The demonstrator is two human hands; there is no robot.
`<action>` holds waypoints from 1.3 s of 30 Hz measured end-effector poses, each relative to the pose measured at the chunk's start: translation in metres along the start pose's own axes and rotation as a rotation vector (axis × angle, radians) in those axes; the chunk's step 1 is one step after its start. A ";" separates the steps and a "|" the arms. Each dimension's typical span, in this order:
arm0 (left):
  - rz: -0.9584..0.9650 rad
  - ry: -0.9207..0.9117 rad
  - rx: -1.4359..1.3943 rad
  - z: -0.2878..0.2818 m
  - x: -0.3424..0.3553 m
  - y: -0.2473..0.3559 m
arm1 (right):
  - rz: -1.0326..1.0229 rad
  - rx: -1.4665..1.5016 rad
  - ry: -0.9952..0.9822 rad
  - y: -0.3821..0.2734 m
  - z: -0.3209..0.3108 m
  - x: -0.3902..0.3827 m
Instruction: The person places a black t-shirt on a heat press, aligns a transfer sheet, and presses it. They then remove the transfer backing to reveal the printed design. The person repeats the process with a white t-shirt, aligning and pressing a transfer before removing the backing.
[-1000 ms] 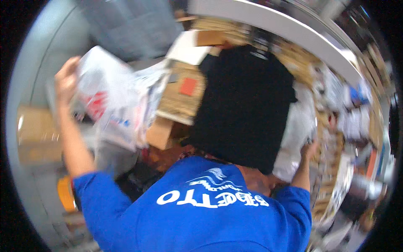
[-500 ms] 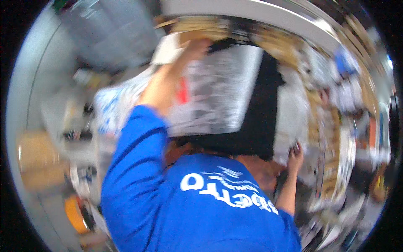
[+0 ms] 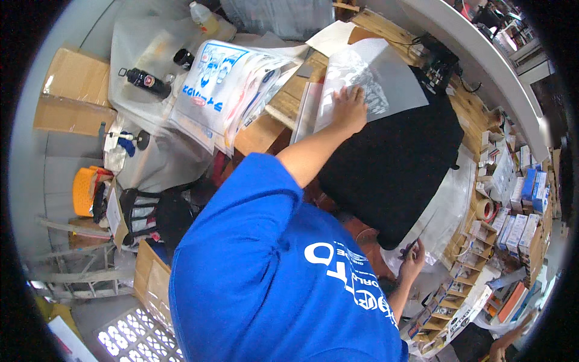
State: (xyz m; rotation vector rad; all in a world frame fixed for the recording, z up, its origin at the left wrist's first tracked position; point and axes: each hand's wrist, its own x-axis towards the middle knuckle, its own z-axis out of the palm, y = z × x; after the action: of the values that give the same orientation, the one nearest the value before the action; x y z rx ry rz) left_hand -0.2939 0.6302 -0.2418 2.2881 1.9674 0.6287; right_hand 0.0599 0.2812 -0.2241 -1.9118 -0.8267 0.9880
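A black cloth garment [image 3: 386, 163] is spread in front of me. Over its far left part lies a translucent film sheet [image 3: 401, 78] with a whitish printed picture on it. My left hand [image 3: 351, 110] rests on this sheet over the print, palm down, its fingers apart and somewhat bent. By the garment's near right corner, my right hand [image 3: 412, 259] is closed around a small dark thing, too small to make out. Left of the film stands a stack of printed plastic sheets [image 3: 211, 84], away from both hands.
Wooden planks [image 3: 286, 99] show beyond the garment, with a black device [image 3: 437, 57] at its far edge. To the right are small boxes [image 3: 522, 232], a tape roll [image 3: 484, 209] and a cardboard divider. A black bottle [image 3: 148, 82] lies at left, above a black chair [image 3: 160, 214].
My view has turned and is sharper. The film, formerly across the garment's middle with my left hand at its far left edge, now lies farther back, with that hand on its print.
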 end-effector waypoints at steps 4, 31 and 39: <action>0.341 -0.061 0.001 0.001 -0.019 0.026 | 0.077 -0.065 -0.283 -0.040 0.014 -0.015; 1.003 -0.389 -0.552 -0.019 -0.099 0.094 | 0.433 0.525 -0.232 -0.062 0.110 -0.130; 1.011 -0.344 -0.493 -0.020 -0.103 0.098 | 0.314 0.574 -0.081 -0.060 0.150 -0.097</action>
State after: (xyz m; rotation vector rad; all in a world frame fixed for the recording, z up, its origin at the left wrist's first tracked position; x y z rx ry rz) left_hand -0.2198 0.5095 -0.2206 2.6445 0.3487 0.5901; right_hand -0.1260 0.2836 -0.1949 -1.5262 -0.2367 1.3297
